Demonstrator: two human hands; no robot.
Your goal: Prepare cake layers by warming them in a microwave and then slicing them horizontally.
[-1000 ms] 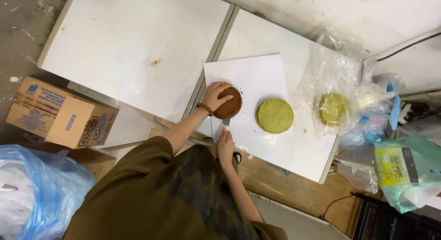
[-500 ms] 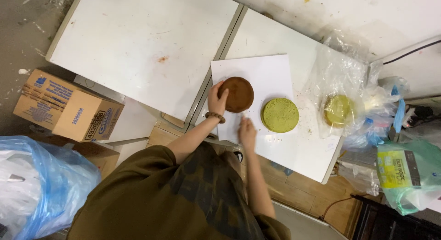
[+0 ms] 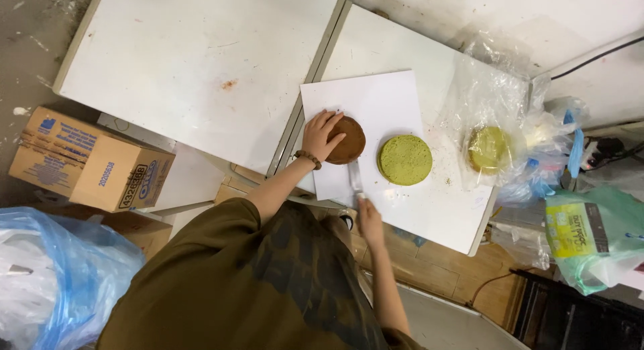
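Our left hand (image 3: 322, 134) presses flat on the brown cake round (image 3: 347, 140) while our right hand (image 3: 369, 219) grips what seems a knife (image 3: 354, 178) at its near edge, slicing barely begun; the green round (image 3: 404, 159) waits untouched to the right.

Single view, no second camera to overlap with. It looks almost straight down from well above the person, whose shoulders and back fill the bottom middle. Not close: the whole white bench (image 3: 201, 75) fits in frame, with floor at the left edge and a wall strip at top right. Bench edges run slanted, so the camera is turned a bit. Both hands show small, near centre.
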